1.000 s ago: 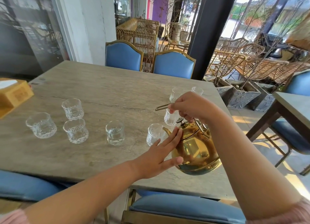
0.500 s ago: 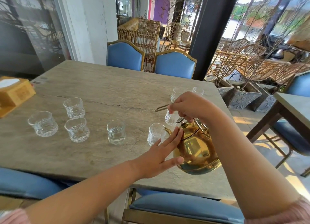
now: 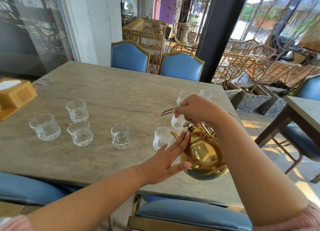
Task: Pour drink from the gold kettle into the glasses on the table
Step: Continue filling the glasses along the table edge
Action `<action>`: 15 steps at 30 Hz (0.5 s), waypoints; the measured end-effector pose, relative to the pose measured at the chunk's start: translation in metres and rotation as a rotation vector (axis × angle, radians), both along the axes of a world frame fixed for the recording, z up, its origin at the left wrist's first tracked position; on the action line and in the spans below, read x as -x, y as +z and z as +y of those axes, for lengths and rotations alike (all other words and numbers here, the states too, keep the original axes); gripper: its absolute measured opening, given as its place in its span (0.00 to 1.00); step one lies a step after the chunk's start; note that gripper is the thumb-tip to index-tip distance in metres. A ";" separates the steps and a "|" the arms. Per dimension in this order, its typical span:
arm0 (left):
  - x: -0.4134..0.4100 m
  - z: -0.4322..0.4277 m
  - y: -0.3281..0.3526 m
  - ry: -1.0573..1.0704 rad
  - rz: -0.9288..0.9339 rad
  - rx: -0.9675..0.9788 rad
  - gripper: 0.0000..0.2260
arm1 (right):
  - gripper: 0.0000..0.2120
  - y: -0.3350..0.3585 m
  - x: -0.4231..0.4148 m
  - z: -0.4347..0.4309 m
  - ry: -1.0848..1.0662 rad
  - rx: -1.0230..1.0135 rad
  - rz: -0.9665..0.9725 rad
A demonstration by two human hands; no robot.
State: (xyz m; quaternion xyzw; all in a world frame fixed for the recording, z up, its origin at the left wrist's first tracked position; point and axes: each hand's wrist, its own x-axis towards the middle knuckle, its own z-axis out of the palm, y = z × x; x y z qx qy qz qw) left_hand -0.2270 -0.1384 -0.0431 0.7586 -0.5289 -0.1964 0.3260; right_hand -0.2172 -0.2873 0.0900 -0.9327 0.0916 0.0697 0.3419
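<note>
The right hand (image 3: pixel 194 109) is gripping the handle, holding the kettle (image 3: pixel 202 154) tilted over the table (image 3: pixel 107 96). The left hand (image 3: pixel 164 163), fingers flat, is steadying its side. The spout (image 3: pixel 174 134) is pointing left, touching the nearest glass (image 3: pixel 161 140).

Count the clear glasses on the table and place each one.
8: three clustered at left, one centre, one at the gold kettle's spout, one behind the right hand, two farther back. Others may be hidden.
</note>
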 end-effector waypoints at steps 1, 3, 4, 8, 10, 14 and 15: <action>0.000 0.000 0.000 0.002 -0.002 0.002 0.32 | 0.10 0.000 0.000 0.000 0.000 0.001 0.002; 0.001 0.000 0.000 0.005 -0.002 0.006 0.32 | 0.11 0.000 0.000 0.001 -0.001 0.005 0.003; 0.001 0.000 0.000 0.007 -0.001 0.006 0.32 | 0.11 0.000 0.000 0.002 -0.001 0.007 0.002; 0.002 0.000 0.000 0.011 -0.005 0.004 0.32 | 0.12 0.001 0.001 0.002 0.002 0.014 0.003; 0.002 0.000 0.000 0.015 -0.005 0.005 0.32 | 0.12 0.001 0.001 0.003 0.003 0.017 0.007; 0.003 0.000 0.000 0.017 0.005 0.006 0.33 | 0.12 0.001 0.001 0.004 0.004 0.013 0.019; 0.003 0.000 0.000 0.017 0.007 0.006 0.33 | 0.12 0.001 0.001 0.005 0.006 0.016 0.020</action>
